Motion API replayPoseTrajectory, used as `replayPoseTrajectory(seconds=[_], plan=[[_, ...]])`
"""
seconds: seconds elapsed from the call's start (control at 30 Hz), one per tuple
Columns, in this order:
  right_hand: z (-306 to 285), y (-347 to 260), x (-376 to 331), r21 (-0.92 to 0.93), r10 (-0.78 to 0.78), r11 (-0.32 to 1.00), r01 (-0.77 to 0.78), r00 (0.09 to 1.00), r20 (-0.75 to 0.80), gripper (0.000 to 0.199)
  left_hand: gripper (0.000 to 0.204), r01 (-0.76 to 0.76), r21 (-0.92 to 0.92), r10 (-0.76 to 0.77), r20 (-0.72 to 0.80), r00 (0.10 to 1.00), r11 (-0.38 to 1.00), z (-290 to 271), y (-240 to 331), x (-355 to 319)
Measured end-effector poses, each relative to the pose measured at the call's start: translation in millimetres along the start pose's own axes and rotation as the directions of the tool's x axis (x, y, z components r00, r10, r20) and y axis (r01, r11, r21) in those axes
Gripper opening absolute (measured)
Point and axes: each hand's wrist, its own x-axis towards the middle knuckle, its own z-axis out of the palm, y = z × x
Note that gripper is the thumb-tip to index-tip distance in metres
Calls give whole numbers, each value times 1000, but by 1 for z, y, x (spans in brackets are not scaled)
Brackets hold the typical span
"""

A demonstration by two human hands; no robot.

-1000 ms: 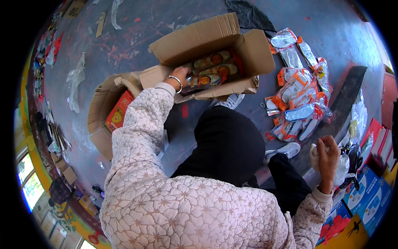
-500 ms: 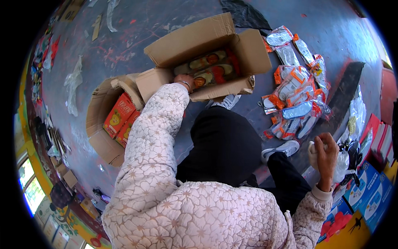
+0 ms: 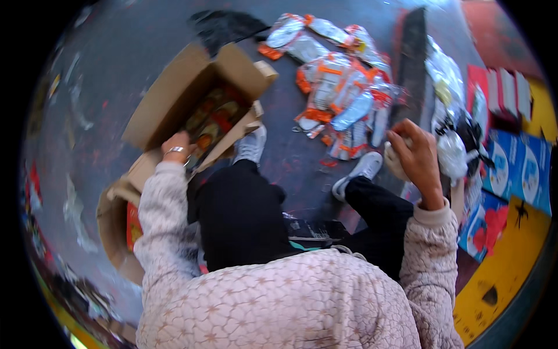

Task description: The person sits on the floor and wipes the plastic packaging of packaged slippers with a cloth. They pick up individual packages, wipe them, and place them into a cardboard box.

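My left hand (image 3: pixel 177 146) is curled over the near left edge of an open cardboard box (image 3: pixel 164 96), where the flap folds down; a silvery bracelet circles the wrist. Inside that box lie several packs (image 3: pixel 216 119) with yellowish and red printing, partly in shadow. My right hand (image 3: pixel 417 158) is raised on the right, thumb and fingers closed around a crumpled cream-white thing (image 3: pixel 395 163), mostly hidden by the hand. Beyond it on the floor spreads a pile of insoles in clear and orange packets (image 3: pixel 343 87).
Left of my arm stands a second cardboard box (image 3: pixel 113 227) with a red carton (image 3: pixel 133 224) in it. A black plastic sheet (image 3: pixel 224 28) lies at the back. On the right are a dark strip (image 3: pixel 410 64), plastic bags (image 3: pixel 452 154) and blue printed boxes (image 3: pixel 519 166).
My view has swung right, so the boxes sit farther left in it. The left hand has drawn back to the box's edge. The right hand has risen, still closed on the cream-white thing.
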Motion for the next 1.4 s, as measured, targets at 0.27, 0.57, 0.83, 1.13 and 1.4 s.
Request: replayPoseTrajectory(seconds=[0.27,0.57,0.83,1.13,1.4], plan=[[-47,40,3,237,260,957,-168,859,-441,24,37,-145,53,153,-185,971,988,-118,34,-88],[-72,58,-11,911,640,412,14,708,-300,19,29,-637,158,537,-707,460,754,-248,179,-245],[-39,23,0,997,382,3,73,922,-69,6,72,-441,-896,589,-330,738,50,-198,279,-207],[-52,19,-25,841,141,521,146,957,-254,33,35,-276,-934,664,-355,658,-225,-183,308,-161],[-48,47,-17,997,336,56,51,939,-67,13,35,-113,-854,639,-461,616,-507,-196,299,-175]])
